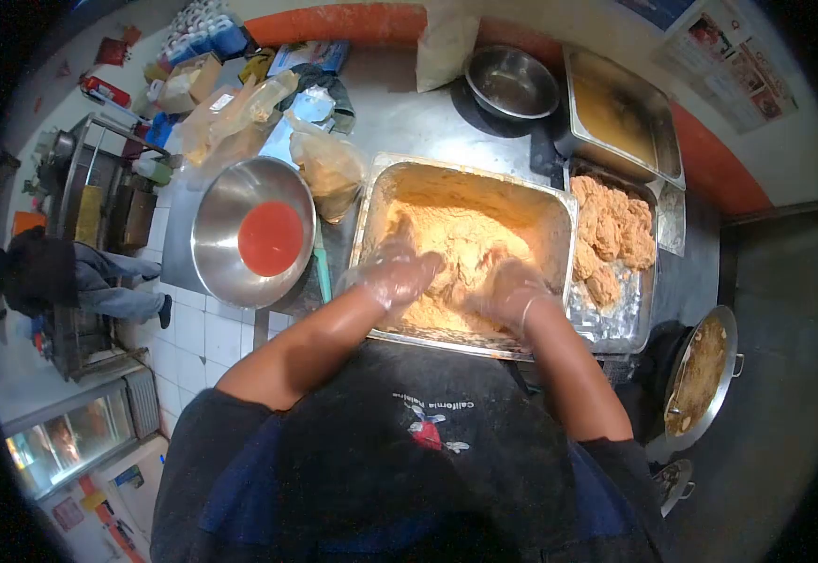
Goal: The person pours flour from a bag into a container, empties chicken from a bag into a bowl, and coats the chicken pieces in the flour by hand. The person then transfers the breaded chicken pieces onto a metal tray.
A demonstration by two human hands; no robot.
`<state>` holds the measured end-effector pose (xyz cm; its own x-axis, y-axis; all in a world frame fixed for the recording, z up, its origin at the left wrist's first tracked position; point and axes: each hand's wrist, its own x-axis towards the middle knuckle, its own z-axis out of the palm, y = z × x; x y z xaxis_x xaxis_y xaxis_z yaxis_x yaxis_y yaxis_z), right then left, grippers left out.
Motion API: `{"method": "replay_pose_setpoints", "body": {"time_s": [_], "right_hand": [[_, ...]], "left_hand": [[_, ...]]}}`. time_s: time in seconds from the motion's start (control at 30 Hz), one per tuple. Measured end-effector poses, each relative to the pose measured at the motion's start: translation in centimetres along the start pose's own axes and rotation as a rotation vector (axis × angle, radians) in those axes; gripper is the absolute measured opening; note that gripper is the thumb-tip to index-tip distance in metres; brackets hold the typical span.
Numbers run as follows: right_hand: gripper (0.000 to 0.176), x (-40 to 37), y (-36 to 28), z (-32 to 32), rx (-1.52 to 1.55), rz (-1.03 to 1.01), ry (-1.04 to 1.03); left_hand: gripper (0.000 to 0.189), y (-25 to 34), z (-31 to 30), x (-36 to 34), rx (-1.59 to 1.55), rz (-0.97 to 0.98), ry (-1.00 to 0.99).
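My left hand [398, 274], in a clear plastic glove, is in the left part of a deep metal pan [369, 220] of orange-tan flour [479, 214]. Its thumb and fingers are apart, some dusted with flour. On the right side of the pan, my right hand [514, 289] wears the same kind of glove, its fingertips sunk in the flour and blurred. A lumpy, flour-coated piece [465, 261] lies between the hands; its kind is hidden by the coating.
Right of the pan, a metal tray [615, 324] holds several breaded pieces [613, 220]. A steel bowl [210, 225] with red liquid [271, 238] stands left, near a green-handled utensil [323, 270]. Far right is a pan of oil [704, 375]. Another person [99, 281] stands at left.
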<state>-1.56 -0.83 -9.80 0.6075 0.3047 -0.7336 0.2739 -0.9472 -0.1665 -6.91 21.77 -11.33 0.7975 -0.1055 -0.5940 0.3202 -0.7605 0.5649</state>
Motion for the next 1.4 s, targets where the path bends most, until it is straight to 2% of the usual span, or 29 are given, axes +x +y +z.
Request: {"method": "replay_pose_setpoints", "body": {"time_s": [0.03,0.07,0.17,0.23,0.3,0.37,0.4,0.43,0.5,0.53,0.57,0.63,0.67,0.7,0.73,0.77,0.8,0.83,0.87,0.93,0.97,1.03,1.07,1.1,1.17,1.2,1.27,1.33,1.4], "right_hand": [[0.108,-0.3,-0.2,0.8,0.004,0.004,-0.007],[0.114,-0.5,-0.4,1.6,0.013,0.005,-0.061],[0.123,0.7,0.0,4.3,0.051,-0.001,-0.052],[0.113,0.1,-1.6,2.7,0.313,0.054,-0.062],[0.103,1.1,-1.7,3.3,0.443,0.068,-0.093],[0.092,4.5,-0.4,7.1,0.881,-0.26,0.071],[0.081,2.8,-0.8,5.5,1.013,-0.298,0.045],[0.081,0.9,-1.2,4.0,1.013,-0.301,0.045],[0.069,-2.4,-1.6,1.4,1.296,-0.218,0.139],[0.062,-3.3,-1.7,0.4,1.319,-0.179,0.206],[0.062,-3.1,-0.7,0.0,1.319,-0.177,0.204],[0.056,-2.1,1.5,-1.6,0.994,-0.019,0.343],[0.056,-1.3,1.4,-2.8,0.997,-0.016,0.344],[0.057,-0.7,0.7,-4.8,0.696,0.132,0.226],[0.059,-0.2,0.0,-6.1,0.393,0.273,0.108],[0.059,1.4,-0.1,-5.3,0.398,0.275,0.117],[0.06,4.1,0.0,-3.3,0.23,0.183,0.173],[0.062,5.4,-0.2,-2.3,0.06,0.091,0.228],[0.062,5.2,-0.9,-2.5,0.061,0.09,0.233],[0.07,3.9,-2.1,-2.4,0.506,-0.229,0.33],[0.07,4.2,-1.5,-2.0,0.505,-0.231,0.336],[0.074,6.4,0.9,0.0,0.441,-0.262,0.11],[0.086,7.3,1.8,1.0,0.405,-0.246,0.021],[0.086,6.3,1.4,1.5,0.407,-0.245,0.021],[0.083,2.3,-0.2,2.0,0.131,-0.007,0.261],[0.083,0.6,-0.6,1.1,0.128,-0.006,0.252],[0.104,-2.3,-1.2,0.0,-0.078,-0.009,-0.197],[0.103,-1.0,-0.8,2.5,-0.097,-0.038,-0.203],[0.104,-0.1,-1.5,3.9,0.012,-0.012,-0.136]], "left_hand": [[0.09,0.6,0.1,-1.4,-0.068,-0.087,0.125],[0.112,0.9,-1.0,-1.7,0.024,-0.021,-0.092],[0.129,2.2,-0.2,-1.6,0.178,-0.096,-0.126],[0.13,2.9,-0.6,-1.8,0.126,-0.106,-0.11],[0.129,2.4,-0.6,-1.2,-0.156,-0.103,-0.049],[0.119,1.0,0.6,-0.5,-0.26,-0.006,0.081],[0.11,0.5,0.8,-0.3,-0.362,0.094,0.207],[0.11,0.3,0.4,0.0,-0.361,0.094,0.209],[0.091,0.2,-0.5,0.4,-0.793,0.383,0.115],[0.08,0.8,-0.8,0.1,-0.965,0.352,0.079],[0.08,0.6,-0.9,0.5,-0.967,0.35,0.079],[0.076,0.3,-1.3,1.4,-0.94,0.399,0.212],[0.095,0.1,-1.9,1.7,-0.657,0.336,0.304],[0.095,0.6,-1.9,2.0,-0.652,0.342,0.3],[0.11,1.4,-1.6,2.5,-0.372,0.199,0.358],[0.126,2.0,-1.5,3.1,-0.091,0.056,0.414],[0.143,0.1,0.4,6.0,0.042,0.072,0.422],[0.143,0.6,0.0,5.8,0.046,0.077,0.427],[0.144,1.2,-0.6,5.3,-0.027,0.059,0.32],[0.142,1.0,-0.9,5.7,-0.072,0.009,0.108],[0.142,0.7,-1.0,5.9,-0.069,0.013,0.113],[0.135,-0.7,-1.3,6.5,-0.103,0.046,-0.099],[0.132,-1.5,-0.7,6.9,-0.015,0.093,-0.14],[0.132,-1.4,-0.3,6.1,-0.014,0.094,-0.142],[0.138,-0.2,-0.2,2.9,0.012,-0.158,0.028],[0.141,1.3,-2.0,0.1,0.088,-0.124,-0.053],[0.143,2.2,-1.5,-2.4,0.12,-0.101,-0.149],[0.152,2.0,-0.1,-2.3,0.14,-0.015,-0.218],[0.152,2.9,0.1,-1.6,0.112,-0.08,-0.268]]}}
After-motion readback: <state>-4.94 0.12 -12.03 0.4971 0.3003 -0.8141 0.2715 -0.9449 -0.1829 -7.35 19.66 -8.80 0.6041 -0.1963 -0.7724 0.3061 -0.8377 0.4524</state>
